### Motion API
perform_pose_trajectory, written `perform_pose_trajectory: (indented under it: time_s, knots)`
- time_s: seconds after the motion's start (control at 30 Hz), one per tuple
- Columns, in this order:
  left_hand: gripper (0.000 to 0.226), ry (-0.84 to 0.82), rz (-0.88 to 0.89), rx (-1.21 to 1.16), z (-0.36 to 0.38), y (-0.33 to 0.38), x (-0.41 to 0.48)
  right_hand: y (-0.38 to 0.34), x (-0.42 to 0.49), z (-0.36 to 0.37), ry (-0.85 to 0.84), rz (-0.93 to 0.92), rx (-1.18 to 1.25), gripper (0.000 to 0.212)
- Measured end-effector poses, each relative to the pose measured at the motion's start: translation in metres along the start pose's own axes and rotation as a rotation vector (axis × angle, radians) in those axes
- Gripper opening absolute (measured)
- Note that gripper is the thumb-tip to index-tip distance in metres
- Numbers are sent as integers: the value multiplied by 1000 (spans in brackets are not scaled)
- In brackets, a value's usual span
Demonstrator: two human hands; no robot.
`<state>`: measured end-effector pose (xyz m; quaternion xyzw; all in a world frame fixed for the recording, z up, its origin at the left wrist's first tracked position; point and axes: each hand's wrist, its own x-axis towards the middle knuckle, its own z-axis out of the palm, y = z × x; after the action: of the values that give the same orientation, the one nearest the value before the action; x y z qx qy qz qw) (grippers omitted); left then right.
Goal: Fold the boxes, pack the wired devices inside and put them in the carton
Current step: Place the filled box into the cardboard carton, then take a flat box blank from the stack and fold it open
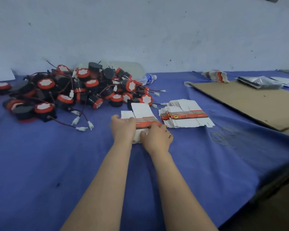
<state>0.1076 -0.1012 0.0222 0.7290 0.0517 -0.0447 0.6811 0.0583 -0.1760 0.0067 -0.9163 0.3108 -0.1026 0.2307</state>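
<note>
A person's two bare forearms reach forward over a table draped in blue cloth. Both hands hold one flat box, white with a red printed band, lying on the cloth at centre: the left hand curls over its left end, and the right hand bends over its near edge (the fingertips are blurred). Just right lies a stack of flat boxes. A pile of red-and-black wired devices sits behind to the left, and a cardboard sheet far right.
</note>
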Motion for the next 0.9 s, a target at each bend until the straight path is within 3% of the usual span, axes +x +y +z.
perform_pose_trajectory:
  time_s: [0.07, 0.13, 0.23, 0.3, 0.4, 0.47, 0.53, 0.6, 0.63, 0.7, 0.8, 0.87, 0.9]
  knots:
    - [50, -11, -16, -63, -7, 0, 0, -5, 0, -7, -15, -1, 102, 38]
    - [31, -77, 15, -27, -14, -3, 1, -9, 3, -13, -29, -20, 198, 40]
    - [18, 20, 309, 136, -36, 0, 0, -16, 5, -19, 48, -154, 342, 66]
    - [16, 74, 552, 289, -53, 12, 1, -27, 0, -19, 157, -366, 416, 85]
    - [13, 33, 771, 440, -77, 28, 0, -55, -9, -14, 165, -650, 545, 90]
    - [16, -65, 856, 440, -90, 33, -5, -74, -14, -8, 64, -709, 731, 87]
    - [22, -182, 742, 247, -102, 37, -2, -88, -19, -1, -106, -660, 989, 80]
    - [19, -229, 415, 7, -112, 47, 6, -97, -23, 8, -342, -517, 1279, 67]
    - [17, -249, 279, -44, -120, 46, 10, -100, -24, 12, -465, -450, 1392, 59]
    - [24, -315, 240, 44, -133, 34, 9, -105, -28, 24, -586, -382, 1446, 52]
    - [31, -232, 452, 139, -148, -4, -1, -107, -30, 45, -459, -269, 1356, 28]
    - [35, 23, 561, 226, -157, -25, 7, -100, -22, 51, -315, -188, 1255, 19]
    - [39, 128, 531, 281, -159, -27, 13, -95, -17, 51, -264, -146, 1206, 18]
